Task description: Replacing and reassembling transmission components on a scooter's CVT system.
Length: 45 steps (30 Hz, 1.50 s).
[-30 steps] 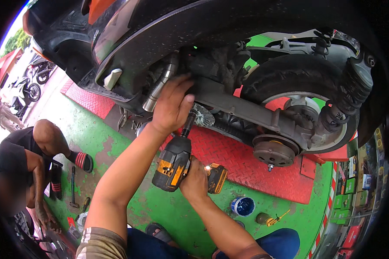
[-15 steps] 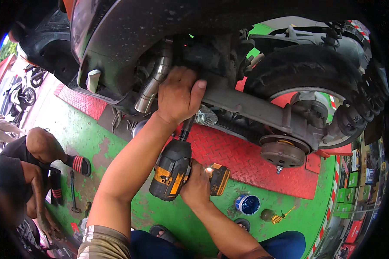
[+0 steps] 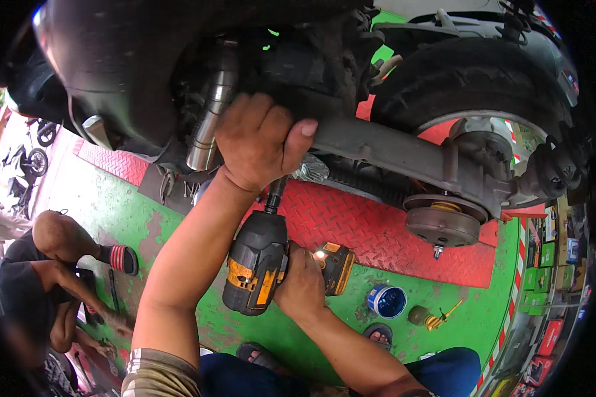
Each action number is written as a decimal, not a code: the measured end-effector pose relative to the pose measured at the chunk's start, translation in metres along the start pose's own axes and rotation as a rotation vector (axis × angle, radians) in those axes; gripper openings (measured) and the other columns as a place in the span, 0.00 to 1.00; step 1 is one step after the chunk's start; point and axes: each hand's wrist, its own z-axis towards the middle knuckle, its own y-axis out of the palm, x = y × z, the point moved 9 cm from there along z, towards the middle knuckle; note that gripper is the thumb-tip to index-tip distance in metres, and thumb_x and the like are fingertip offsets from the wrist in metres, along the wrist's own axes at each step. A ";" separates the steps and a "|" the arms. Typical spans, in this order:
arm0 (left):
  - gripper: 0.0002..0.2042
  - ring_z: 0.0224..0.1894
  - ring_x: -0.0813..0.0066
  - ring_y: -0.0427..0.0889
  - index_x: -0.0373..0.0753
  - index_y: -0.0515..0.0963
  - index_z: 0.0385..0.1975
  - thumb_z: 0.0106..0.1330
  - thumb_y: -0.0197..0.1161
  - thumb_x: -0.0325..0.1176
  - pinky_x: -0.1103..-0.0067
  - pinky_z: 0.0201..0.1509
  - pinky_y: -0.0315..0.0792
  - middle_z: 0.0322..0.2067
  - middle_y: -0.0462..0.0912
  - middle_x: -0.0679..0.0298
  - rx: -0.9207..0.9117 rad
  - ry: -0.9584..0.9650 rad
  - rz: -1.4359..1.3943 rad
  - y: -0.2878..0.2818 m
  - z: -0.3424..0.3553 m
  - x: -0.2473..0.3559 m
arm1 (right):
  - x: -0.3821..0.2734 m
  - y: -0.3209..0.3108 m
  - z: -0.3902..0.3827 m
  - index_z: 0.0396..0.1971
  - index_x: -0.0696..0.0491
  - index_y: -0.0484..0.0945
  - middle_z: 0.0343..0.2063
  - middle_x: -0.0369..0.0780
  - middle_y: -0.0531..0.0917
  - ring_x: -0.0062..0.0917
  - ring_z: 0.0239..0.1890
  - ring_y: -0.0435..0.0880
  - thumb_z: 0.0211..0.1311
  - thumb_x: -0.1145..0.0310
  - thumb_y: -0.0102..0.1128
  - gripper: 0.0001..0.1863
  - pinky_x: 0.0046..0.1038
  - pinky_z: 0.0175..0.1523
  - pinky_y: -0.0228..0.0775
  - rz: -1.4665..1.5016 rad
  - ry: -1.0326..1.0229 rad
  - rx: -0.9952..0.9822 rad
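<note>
With my right hand (image 3: 300,283) I grip the handle of a black-and-yellow cordless impact wrench (image 3: 257,261). Its lamp is lit, and its socket (image 3: 275,193) points up behind the heel of my left hand (image 3: 258,142). That left hand is closed over the near end of the scooter's long grey engine casing (image 3: 384,149), its thumb sticking out and its fingertips hidden. Just left of it hangs a shiny metal exhaust pipe (image 3: 208,129). What the socket's tip meets is hidden behind my left wrist. At the casing's far end sits the round clutch drum (image 3: 442,226).
Behind the casing is the rear wheel (image 3: 470,99), above a red checkered lift plate (image 3: 351,231). On the green floor stand a blue-rimmed tub (image 3: 387,302) and a small pot with a yellow-handled brush (image 3: 425,316). A co-worker (image 3: 46,278) crouches at the left; boxed goods (image 3: 543,278) line the right.
The view has shifted slightly, so the scooter's body and exhaust appear further left. Both hands keep their holds. The co-worker's arm now reaches out to the right over the floor.
</note>
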 end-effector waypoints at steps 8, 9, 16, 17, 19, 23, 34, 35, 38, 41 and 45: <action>0.16 0.20 0.61 0.68 0.43 0.71 0.16 0.63 0.66 0.39 0.68 0.22 0.62 0.18 0.67 0.62 0.043 -0.014 0.030 -0.001 -0.002 -0.009 | -0.002 -0.001 0.001 0.52 0.60 0.70 0.38 0.53 0.80 0.52 0.44 0.81 0.49 0.71 0.74 0.31 0.47 0.49 0.70 0.006 0.003 -0.035; 0.15 0.19 0.61 0.69 0.42 0.72 0.16 0.63 0.66 0.38 0.68 0.22 0.62 0.17 0.68 0.62 0.072 -0.026 0.030 -0.003 -0.004 -0.012 | -0.002 0.001 0.001 0.52 0.60 0.70 0.38 0.53 0.80 0.52 0.44 0.81 0.49 0.71 0.74 0.31 0.47 0.49 0.70 0.008 0.006 -0.039; 0.13 0.19 0.60 0.70 0.40 0.74 0.18 0.65 0.63 0.32 0.69 0.22 0.63 0.18 0.71 0.60 0.128 0.027 -0.020 -0.003 -0.008 -0.011 | 0.002 0.004 0.000 0.47 0.59 0.71 0.35 0.51 0.80 0.50 0.42 0.82 0.49 0.66 0.76 0.28 0.45 0.46 0.72 -0.021 -0.069 -0.002; 0.12 0.19 0.59 0.70 0.40 0.74 0.18 0.65 0.62 0.31 0.69 0.22 0.63 0.18 0.71 0.60 0.094 0.007 -0.037 -0.003 -0.008 -0.011 | 0.001 0.004 0.000 0.47 0.59 0.71 0.35 0.51 0.81 0.49 0.41 0.82 0.49 0.66 0.76 0.28 0.45 0.45 0.72 -0.015 -0.075 -0.007; 0.12 0.19 0.59 0.70 0.39 0.73 0.18 0.66 0.62 0.31 0.68 0.22 0.64 0.18 0.71 0.60 0.056 -0.012 -0.055 0.000 -0.007 -0.012 | 0.005 0.010 0.000 0.49 0.59 0.70 0.35 0.52 0.80 0.49 0.42 0.82 0.49 0.66 0.76 0.30 0.45 0.46 0.72 -0.019 -0.055 -0.019; 0.12 0.20 0.56 0.71 0.39 0.73 0.19 0.66 0.61 0.30 0.67 0.23 0.64 0.18 0.72 0.59 0.048 -0.005 -0.036 0.002 -0.006 -0.009 | -0.006 0.002 0.000 0.55 0.61 0.69 0.36 0.53 0.80 0.50 0.43 0.82 0.48 0.68 0.76 0.35 0.45 0.47 0.72 -0.045 -0.052 0.034; 0.12 0.21 0.56 0.72 0.39 0.74 0.19 0.66 0.61 0.30 0.67 0.24 0.66 0.18 0.73 0.59 0.051 -0.022 -0.022 0.003 -0.009 -0.011 | 0.000 0.006 0.000 0.52 0.60 0.70 0.37 0.54 0.81 0.52 0.42 0.82 0.47 0.70 0.75 0.32 0.46 0.47 0.72 0.025 -0.041 -0.003; 0.12 0.21 0.56 0.72 0.39 0.74 0.19 0.66 0.61 0.30 0.67 0.24 0.66 0.18 0.73 0.59 0.036 -0.034 -0.014 0.002 -0.008 -0.011 | 0.001 0.006 0.001 0.51 0.60 0.70 0.37 0.53 0.81 0.51 0.42 0.82 0.46 0.70 0.75 0.31 0.46 0.47 0.73 0.018 -0.029 -0.024; 0.12 0.21 0.56 0.72 0.39 0.73 0.19 0.67 0.60 0.30 0.67 0.24 0.65 0.18 0.72 0.58 0.047 -0.041 -0.006 0.002 -0.005 -0.010 | 0.005 0.006 0.000 0.52 0.60 0.70 0.37 0.53 0.81 0.51 0.43 0.83 0.47 0.69 0.75 0.32 0.46 0.47 0.73 0.028 -0.038 -0.039; 0.12 0.21 0.56 0.71 0.38 0.73 0.19 0.67 0.60 0.29 0.66 0.24 0.65 0.18 0.72 0.58 0.057 -0.035 0.003 0.000 -0.004 -0.008 | 0.000 -0.001 0.000 0.54 0.60 0.70 0.37 0.53 0.82 0.51 0.43 0.83 0.47 0.70 0.74 0.33 0.46 0.47 0.73 0.020 -0.041 0.004; 0.13 0.21 0.56 0.71 0.38 0.72 0.18 0.67 0.60 0.29 0.66 0.24 0.64 0.18 0.71 0.58 0.040 0.003 0.005 0.001 -0.007 -0.009 | -0.004 0.001 0.000 0.56 0.61 0.69 0.38 0.53 0.82 0.51 0.43 0.82 0.48 0.73 0.72 0.33 0.46 0.48 0.73 -0.008 -0.029 0.018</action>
